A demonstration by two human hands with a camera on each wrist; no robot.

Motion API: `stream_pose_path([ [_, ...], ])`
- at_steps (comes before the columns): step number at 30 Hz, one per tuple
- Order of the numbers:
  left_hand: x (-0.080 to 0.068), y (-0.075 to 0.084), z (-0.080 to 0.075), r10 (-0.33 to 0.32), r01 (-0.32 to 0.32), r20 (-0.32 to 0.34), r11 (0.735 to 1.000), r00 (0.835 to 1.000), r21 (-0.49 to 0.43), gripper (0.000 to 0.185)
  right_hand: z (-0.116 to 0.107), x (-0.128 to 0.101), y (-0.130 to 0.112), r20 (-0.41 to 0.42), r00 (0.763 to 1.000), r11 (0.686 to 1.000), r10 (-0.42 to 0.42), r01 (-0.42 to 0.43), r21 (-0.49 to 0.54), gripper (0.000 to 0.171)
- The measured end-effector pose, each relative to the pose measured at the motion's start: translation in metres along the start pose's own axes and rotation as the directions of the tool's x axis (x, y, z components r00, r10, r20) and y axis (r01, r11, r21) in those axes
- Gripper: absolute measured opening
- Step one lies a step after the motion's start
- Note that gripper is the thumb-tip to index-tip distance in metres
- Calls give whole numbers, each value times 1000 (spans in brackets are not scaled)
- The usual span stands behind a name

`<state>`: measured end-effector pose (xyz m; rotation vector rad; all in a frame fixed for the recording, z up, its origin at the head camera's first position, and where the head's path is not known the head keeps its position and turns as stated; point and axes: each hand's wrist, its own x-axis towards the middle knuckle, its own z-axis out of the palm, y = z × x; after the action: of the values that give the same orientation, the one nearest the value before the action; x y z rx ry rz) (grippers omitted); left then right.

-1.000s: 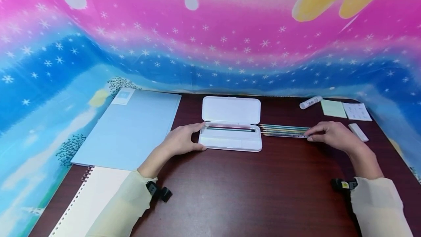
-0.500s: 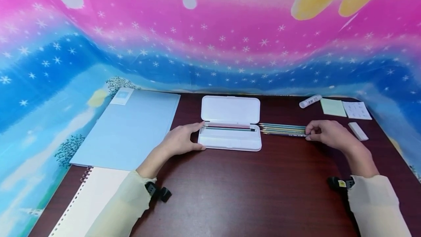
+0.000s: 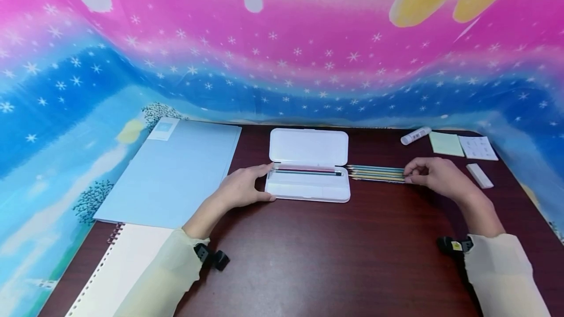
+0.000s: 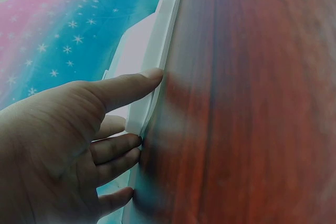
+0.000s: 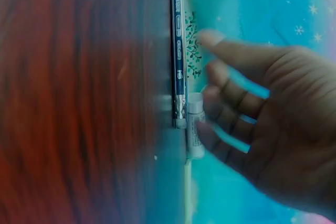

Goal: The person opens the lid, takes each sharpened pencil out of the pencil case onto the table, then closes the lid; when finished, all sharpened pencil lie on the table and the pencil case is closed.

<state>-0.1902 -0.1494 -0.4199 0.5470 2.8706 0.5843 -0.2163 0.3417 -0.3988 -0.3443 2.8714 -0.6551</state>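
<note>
An open white pencil case (image 3: 308, 191) lies mid-table, with a few pencils (image 3: 308, 172) along the back of its tray. My left hand (image 3: 240, 187) holds the case's left end, thumb at the front edge and fingers at the back corner. In the left wrist view, the thumb of that hand (image 4: 58, 124) presses the case's rim (image 4: 152, 82). Right of the case several pencils (image 3: 376, 173) lie side by side, tips toward it. Over their blunt ends hovers my right hand (image 3: 442, 177). The right wrist view shows its loosely bent fingers (image 5: 239, 98) apart from a dark blue pencil (image 5: 179, 51).
A glue stick (image 3: 416, 136), green sticky notes (image 3: 447, 144), a printed white slip (image 3: 478, 148) and a white eraser (image 3: 480, 175) sit at the right back. A light blue folder (image 3: 185, 170) and a spiral notebook (image 3: 123, 268) cover the left side of the table (image 3: 326, 253).
My right hand has shifted slightly left over the pencils' blunt ends, leaving the pencils in place. The left hand stays on the case.
</note>
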Motion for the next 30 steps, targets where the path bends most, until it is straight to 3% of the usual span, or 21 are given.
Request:
stream_pose_path([
  [8,-1,1,-3,7,-7,-5,1000,1000,7,89,-8,2,-28,-51,997,997,-53,56,59,27],
  [15,-1,0,0,-3,3,3,1000,1000,0,89,-1,17,-67,-34,992,991,-124,126,50,25],
  [23,-2,0,1,-8,8,-6,1000,1000,1,89,22,36,-111,51,969,970,-241,239,44,26],
  [30,-1,0,0,-6,6,1,1000,1000,2,89,44,47,-133,164,946,959,-280,284,-4,31],
])
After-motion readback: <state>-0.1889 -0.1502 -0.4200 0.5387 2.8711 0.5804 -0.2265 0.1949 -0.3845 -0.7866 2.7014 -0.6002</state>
